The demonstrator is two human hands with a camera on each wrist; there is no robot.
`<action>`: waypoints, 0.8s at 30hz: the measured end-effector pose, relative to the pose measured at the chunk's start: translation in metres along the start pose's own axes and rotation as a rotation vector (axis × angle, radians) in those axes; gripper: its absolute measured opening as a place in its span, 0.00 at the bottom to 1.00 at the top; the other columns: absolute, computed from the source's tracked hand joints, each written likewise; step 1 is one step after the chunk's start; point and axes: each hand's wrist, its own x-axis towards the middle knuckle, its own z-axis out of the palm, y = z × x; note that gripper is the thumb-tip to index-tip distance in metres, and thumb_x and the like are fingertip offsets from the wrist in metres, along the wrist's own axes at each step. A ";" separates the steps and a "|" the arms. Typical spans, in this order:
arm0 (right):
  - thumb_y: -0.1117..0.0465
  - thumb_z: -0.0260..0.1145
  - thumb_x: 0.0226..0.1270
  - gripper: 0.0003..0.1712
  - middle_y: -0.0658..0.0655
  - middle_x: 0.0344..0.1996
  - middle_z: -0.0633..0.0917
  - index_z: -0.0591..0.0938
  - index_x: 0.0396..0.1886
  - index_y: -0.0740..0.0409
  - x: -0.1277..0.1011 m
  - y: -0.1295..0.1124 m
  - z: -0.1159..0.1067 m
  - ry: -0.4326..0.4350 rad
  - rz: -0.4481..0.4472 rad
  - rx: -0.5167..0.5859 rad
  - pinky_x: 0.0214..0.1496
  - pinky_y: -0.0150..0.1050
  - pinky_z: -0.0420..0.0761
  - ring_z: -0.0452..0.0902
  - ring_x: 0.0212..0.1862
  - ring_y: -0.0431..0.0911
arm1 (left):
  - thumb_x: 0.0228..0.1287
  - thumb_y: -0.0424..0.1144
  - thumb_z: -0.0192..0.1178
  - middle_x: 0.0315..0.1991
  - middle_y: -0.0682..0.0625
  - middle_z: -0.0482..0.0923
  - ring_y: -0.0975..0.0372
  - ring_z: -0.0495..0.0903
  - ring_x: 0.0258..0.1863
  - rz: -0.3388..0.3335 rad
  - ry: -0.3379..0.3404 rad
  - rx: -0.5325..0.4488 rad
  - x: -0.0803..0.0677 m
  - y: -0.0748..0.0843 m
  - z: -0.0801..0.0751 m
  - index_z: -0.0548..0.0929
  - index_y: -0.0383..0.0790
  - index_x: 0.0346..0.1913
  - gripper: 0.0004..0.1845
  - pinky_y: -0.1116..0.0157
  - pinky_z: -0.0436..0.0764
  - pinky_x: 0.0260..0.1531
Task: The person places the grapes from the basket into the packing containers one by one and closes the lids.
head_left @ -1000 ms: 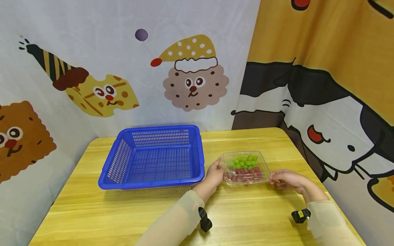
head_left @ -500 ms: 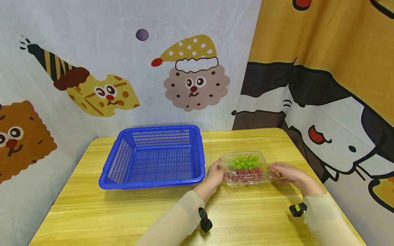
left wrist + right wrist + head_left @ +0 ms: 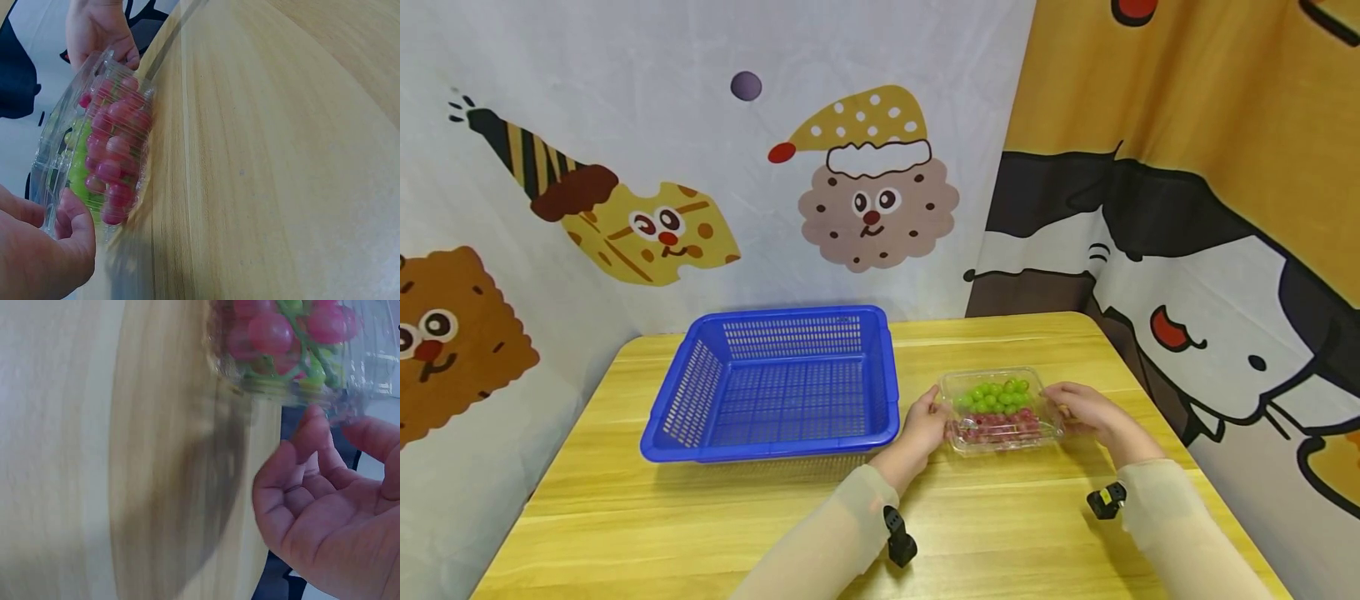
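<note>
A clear plastic clamshell container (image 3: 992, 374) sits on the right half of the table. Inside it, green grapes (image 3: 996, 395) lie behind red grapes (image 3: 1000, 425). My left hand (image 3: 924, 427) grips the container's left edge, its thumb (image 3: 77, 215) against the near side in the left wrist view. At the opposite end my right hand (image 3: 1090, 412) pinches the right edge with curled fingers. In the right wrist view, a fingertip (image 3: 312, 419) meets the container's edge and the thumb lies by the lid. The lid looks closed down over the grapes.
A blue slatted plastic basket (image 3: 790, 450) stands left of the container, close to my left forearm. The wooden table (image 3: 715, 533) meets a cartoon-printed curtain (image 3: 925, 292) at the back and both sides.
My right hand has moved up along the container's right side, from its near corner towards the middle, with the forearm shifting left. The left hand, container and basket have stayed put.
</note>
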 end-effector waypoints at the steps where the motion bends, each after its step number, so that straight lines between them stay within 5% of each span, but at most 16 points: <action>1: 0.50 0.47 0.76 0.25 0.52 0.24 0.73 0.67 0.55 0.69 0.000 0.000 0.001 0.000 -0.003 0.014 0.30 0.41 0.71 0.67 0.25 0.45 | 0.72 0.31 0.47 0.37 0.49 0.69 0.66 0.68 0.23 0.002 -0.001 0.001 0.000 0.000 0.000 0.57 0.38 0.73 0.28 0.72 0.72 0.23; 8: 0.53 0.46 0.77 0.23 0.51 0.25 0.72 0.66 0.54 0.70 -0.001 0.000 0.005 0.016 -0.019 0.049 0.29 0.40 0.70 0.65 0.24 0.43 | 0.69 0.29 0.46 0.33 0.49 0.70 0.66 0.69 0.21 0.012 -0.009 -0.018 0.001 0.000 -0.001 0.57 0.34 0.72 0.29 0.72 0.72 0.22; 17: 0.53 0.46 0.77 0.23 0.50 0.24 0.69 0.65 0.55 0.70 0.002 0.003 0.003 0.080 -0.012 0.037 0.29 0.39 0.70 0.65 0.24 0.43 | 0.62 0.30 0.50 0.27 0.50 0.71 0.64 0.70 0.18 -0.081 -0.046 -0.004 -0.005 0.001 -0.002 0.67 0.35 0.64 0.25 0.69 0.74 0.22; 24: 0.54 0.45 0.77 0.21 0.49 0.24 0.68 0.65 0.54 0.70 0.003 0.006 0.000 0.091 -0.012 0.055 0.30 0.39 0.70 0.65 0.25 0.43 | 0.63 0.36 0.52 0.20 0.50 0.69 0.63 0.69 0.17 -0.151 -0.158 0.099 -0.016 -0.001 -0.004 0.72 0.38 0.39 0.05 0.69 0.73 0.19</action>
